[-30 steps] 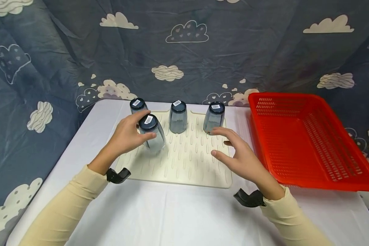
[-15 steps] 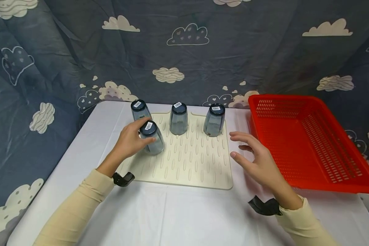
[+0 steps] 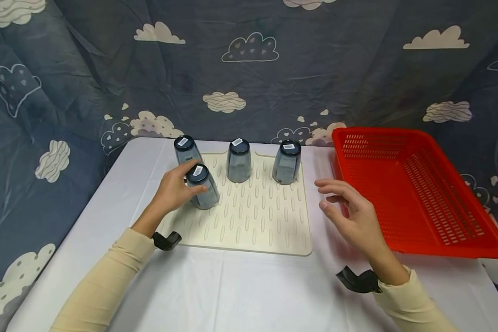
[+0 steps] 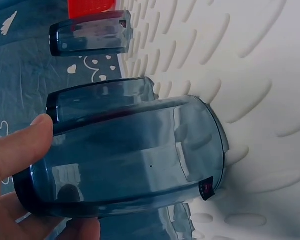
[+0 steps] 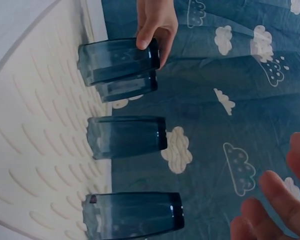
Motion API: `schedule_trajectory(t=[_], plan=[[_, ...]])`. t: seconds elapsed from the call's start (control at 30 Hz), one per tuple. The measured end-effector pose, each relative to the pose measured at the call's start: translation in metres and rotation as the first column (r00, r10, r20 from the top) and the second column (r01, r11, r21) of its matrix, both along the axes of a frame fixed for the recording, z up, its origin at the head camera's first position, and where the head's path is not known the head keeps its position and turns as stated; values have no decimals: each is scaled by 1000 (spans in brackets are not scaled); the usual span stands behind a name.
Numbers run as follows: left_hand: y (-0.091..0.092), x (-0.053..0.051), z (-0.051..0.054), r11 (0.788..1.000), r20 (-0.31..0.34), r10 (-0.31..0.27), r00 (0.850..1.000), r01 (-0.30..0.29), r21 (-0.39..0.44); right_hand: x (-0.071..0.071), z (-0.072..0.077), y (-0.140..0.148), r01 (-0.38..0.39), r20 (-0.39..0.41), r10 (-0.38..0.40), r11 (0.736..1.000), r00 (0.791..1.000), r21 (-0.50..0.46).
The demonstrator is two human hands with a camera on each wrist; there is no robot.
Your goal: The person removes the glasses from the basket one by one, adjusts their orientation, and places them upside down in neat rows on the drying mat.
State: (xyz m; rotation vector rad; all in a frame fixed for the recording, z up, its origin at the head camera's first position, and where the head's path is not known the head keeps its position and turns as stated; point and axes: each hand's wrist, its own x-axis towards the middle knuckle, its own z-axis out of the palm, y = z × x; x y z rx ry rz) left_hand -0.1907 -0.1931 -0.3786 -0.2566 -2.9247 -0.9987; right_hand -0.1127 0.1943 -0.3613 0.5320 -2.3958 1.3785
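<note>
My left hand (image 3: 173, 190) grips an upside-down blue-tinted drinking glass (image 3: 205, 193) near its base, thumb on one side and fingers on the other. The glass stands at the left part of a cream ribbed drying mat (image 3: 249, 226). In the left wrist view the held glass (image 4: 140, 155) has a small dark label by its rim. Three more inverted glasses form a back row: a left glass (image 3: 185, 150) partly behind the held one, a middle glass (image 3: 238, 163) and a right glass (image 3: 287, 166). Right of the mat, my right hand (image 3: 352, 214) hovers with fingers loosely bent, holding nothing.
A red perforated plastic basket (image 3: 402, 198) stands on the right of the table, close to my right hand. White cloth (image 3: 249, 290) covers the table. A dark cloud-patterned curtain (image 3: 249, 83) hangs along the back and left side.
My left hand has brought the glass slightly down and nearer on the mat, still gripping it. My right hand has drawn away from the right glass, moving right toward the basket.
</note>
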Motion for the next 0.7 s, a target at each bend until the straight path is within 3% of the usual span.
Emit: schedule_trajectory(t=[0.3, 0.43, 0.57, 0.7], plan=[[1, -6, 2, 999, 70, -41, 997, 42, -24, 2, -9, 2, -11, 33, 10, 998, 999, 54], [2, -2, 3, 999, 69, -38, 997, 40, -26, 2, -11, 5, -16, 22, 15, 997, 1000, 69], [0, 7, 2, 998, 21, -43, 999, 44, -34, 3, -11, 9, -9, 24, 6, 993, 1000, 117], [-6, 23, -1, 999, -82, -25, 996, 22, -40, 4, -10, 14, -14, 38, 7, 984, 999, 180]])
